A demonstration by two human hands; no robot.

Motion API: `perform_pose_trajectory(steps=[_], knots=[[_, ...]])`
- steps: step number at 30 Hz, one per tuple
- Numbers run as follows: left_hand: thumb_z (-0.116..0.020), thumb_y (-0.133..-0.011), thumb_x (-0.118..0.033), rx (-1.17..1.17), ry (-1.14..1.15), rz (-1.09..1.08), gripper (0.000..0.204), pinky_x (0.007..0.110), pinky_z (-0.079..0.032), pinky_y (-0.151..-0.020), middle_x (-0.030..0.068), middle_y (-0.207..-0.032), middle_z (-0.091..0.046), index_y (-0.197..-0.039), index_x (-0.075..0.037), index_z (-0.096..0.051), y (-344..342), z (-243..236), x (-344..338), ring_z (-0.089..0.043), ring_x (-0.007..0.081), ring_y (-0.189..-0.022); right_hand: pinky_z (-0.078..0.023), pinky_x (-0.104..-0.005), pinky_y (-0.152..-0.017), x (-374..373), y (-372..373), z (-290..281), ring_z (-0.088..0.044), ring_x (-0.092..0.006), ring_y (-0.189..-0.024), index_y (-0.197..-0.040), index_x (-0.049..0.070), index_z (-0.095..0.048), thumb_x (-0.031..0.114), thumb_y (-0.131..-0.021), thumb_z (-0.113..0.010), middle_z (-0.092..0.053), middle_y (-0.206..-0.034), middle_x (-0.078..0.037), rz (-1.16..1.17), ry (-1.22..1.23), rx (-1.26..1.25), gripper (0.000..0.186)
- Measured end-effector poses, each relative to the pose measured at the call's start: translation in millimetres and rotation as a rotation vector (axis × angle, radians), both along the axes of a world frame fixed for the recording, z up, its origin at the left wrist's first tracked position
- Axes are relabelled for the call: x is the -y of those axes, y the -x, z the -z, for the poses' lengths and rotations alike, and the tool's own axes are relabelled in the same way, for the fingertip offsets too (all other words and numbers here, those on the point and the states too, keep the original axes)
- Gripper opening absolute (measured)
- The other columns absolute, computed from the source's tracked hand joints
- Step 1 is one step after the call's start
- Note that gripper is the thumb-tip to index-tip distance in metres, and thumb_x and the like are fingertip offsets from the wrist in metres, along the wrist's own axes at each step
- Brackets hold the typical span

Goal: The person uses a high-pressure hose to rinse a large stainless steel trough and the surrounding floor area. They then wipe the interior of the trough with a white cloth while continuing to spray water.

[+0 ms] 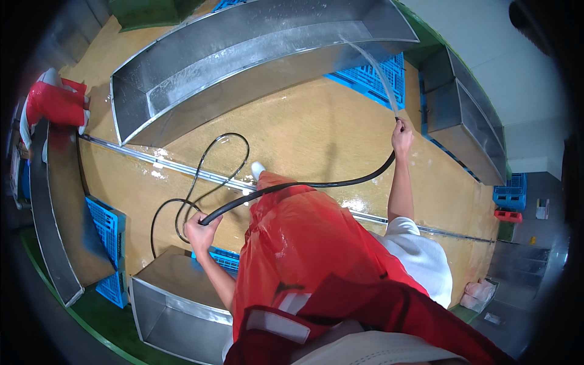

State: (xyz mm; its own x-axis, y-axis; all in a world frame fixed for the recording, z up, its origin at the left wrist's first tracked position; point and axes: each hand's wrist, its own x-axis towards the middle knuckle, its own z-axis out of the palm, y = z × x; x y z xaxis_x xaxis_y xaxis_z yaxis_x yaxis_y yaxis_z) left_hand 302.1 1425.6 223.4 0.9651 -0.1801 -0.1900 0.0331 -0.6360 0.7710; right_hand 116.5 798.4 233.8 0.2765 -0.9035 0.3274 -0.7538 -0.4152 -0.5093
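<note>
A black hose point(328, 182) runs across the front of my red apron from one hand to the other. My right hand point(402, 139) is closed around its end, held out ahead to the right. From there a stream of water point(380, 73) arcs into a long stainless steel trough point(243, 78), wet inside. My left hand point(201, 232) grips the hose farther back, low on the left. Behind that hand the hose lies in loose loops on the wet tan floor point(304, 131).
Blue plastic pallets point(374, 79) lie under the long trough and at the left point(104, 225). More steel troughs stand at the left point(55, 213), right point(465, 121) and near left point(182, 316). A metal floor drain point(164, 161) crosses the floor. Another person in red point(56, 102) is at far left.
</note>
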Motion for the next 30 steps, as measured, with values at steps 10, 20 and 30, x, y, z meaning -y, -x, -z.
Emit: perform_pose_trajectory(steps=[10, 20, 30], knots=[[-0.084, -0.068, -0.009, 0.177, 0.34, -0.14, 0.028, 0.019, -0.03, -0.049, -0.005, -0.059, -0.047, -0.065, -0.002, -0.056, -117.0, -1.7, -45.1, -0.039, 0.0024, -0.055, -0.051, -0.0389, -0.071, -28.2, -56.0, 21.7, -0.068, -0.0302, -0.078, -0.106, 0.008, -0.069, 0.024, -0.091, -0.053, -0.069, -0.084, -0.02, 0.056, -0.056, 0.063, 0.027], [-0.079, -0.071, -0.003, 0.249, 0.359, 0.045, 0.021, 0.017, -0.03, -0.05, -0.0044, -0.061, -0.049, -0.071, -0.003, -0.058, -309.3, -44.6, -63.6, -0.04, 0.0019, -0.056, -0.041, -0.0302, -0.051, -73.2, -132.7, 43.6, -0.05, -0.0108, -0.054, -0.108, 0.005, -0.068, 0.022, -0.092, -0.053, -0.057, -0.06, -0.006, 0.057, -0.162, 0.091, 0.027], [-0.079, -0.066, -0.001, 0.165, 0.407, 0.234, 0.021, 0.019, -0.034, -0.053, -0.0039, -0.062, -0.051, -0.07, -0.004, -0.058, -429.9, -18.6, -57.3, -0.043, 0.004, -0.058, -0.039, -0.0296, -0.05, -147.0, -192.7, 27.1, -0.048, -0.0096, -0.053, -0.108, 0.007, -0.068, 0.024, -0.093, -0.055, -0.056, -0.058, -0.005, 0.152, -0.18, 0.039, 0.027]])
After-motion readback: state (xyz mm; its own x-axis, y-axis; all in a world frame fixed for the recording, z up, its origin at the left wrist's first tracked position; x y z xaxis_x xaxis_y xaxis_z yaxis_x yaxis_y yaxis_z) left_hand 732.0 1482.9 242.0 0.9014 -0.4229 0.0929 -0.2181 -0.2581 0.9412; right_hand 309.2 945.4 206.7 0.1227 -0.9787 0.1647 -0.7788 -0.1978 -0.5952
